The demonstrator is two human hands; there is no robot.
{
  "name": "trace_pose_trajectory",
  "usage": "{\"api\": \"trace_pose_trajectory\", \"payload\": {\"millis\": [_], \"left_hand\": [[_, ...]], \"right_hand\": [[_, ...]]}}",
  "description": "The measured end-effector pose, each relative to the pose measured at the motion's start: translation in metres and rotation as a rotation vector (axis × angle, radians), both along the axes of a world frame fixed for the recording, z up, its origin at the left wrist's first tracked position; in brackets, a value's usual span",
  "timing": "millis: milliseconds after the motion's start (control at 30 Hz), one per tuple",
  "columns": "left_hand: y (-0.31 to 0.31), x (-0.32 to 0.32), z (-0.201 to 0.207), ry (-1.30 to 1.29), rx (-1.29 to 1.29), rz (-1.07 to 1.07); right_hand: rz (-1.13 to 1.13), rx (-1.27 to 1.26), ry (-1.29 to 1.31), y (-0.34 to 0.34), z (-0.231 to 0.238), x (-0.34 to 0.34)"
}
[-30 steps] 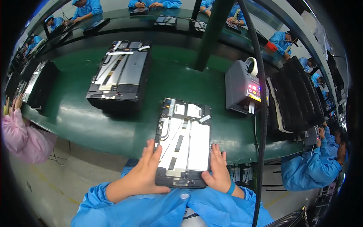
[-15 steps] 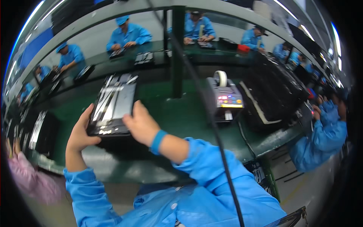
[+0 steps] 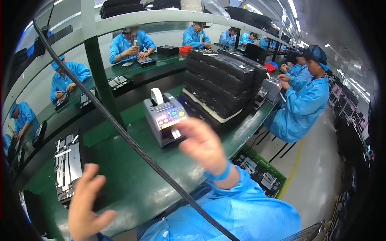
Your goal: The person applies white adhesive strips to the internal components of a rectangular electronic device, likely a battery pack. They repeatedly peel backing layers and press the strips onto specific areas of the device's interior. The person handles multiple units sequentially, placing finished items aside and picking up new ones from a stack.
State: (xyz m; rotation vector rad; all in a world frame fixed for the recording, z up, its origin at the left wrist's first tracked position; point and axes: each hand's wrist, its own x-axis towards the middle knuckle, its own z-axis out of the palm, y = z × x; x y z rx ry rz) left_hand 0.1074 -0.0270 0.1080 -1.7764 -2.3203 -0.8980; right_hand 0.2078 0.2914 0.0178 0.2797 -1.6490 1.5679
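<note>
A stack of flat black electronic units [image 3: 74, 160], its top one bearing a silver panel and white strips, rests on the green bench at left. Beside its near right edge is my left hand [image 3: 86, 205], fingers spread and holding nothing. My right hand [image 3: 205, 146], a little blurred, reaches to the front of a grey tape dispenser [image 3: 155, 120]. Its fingers are apart near a short white tape end [image 3: 175, 133] at the outlet; whether they touch it I cannot tell. A white tape roll [image 3: 157, 96] sits on top of the dispenser.
Behind the dispenser rises a tall pile of black trays [image 3: 221, 76]. A black cable [image 3: 132, 142] crosses the view. Below the bench edge stands a green crate [image 3: 261, 170] of parts. A co-worker in blue [image 3: 305, 96] sits at right; several others work across the bench.
Both hands have let go of the stack of black units. My right hand has moved right to the tape dispenser. The view has turned right.
</note>
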Motion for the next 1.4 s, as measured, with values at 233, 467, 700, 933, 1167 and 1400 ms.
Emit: {"api": "trace_pose_trajectory", "payload": {"millis": [233,467,700,933,1167,1400], "left_hand": [[0.164,0.008,-0.014,-0.052,-0.142,-0.592],[0.336,0.009,-0.049,-0.704,-0.038,-0.431],[0.430,0.009,-0.063,-1.219,0.276,-0.015],[0.505,0.019,-0.100,-0.869,0.317,0.388],[0.487,0.024,-0.097,-0.716,0.475,0.232],[0.469,0.016,-0.079,-0.639,0.485,0.130]], "right_hand": [[-0.965,-0.520,-0.093,0.229,-0.037,0.089],[-0.851,-0.360,-0.188,0.347,-0.063,0.048],[-0.725,-0.646,-0.224,0.315,-0.030,0.055],[-0.445,-0.513,-0.254,0.336,-0.026,0.052],[-0.446,-0.346,0.031,0.306,-0.019,0.040],[-0.469,-0.288,0.136,0.297,-0.009,0.037]]}}
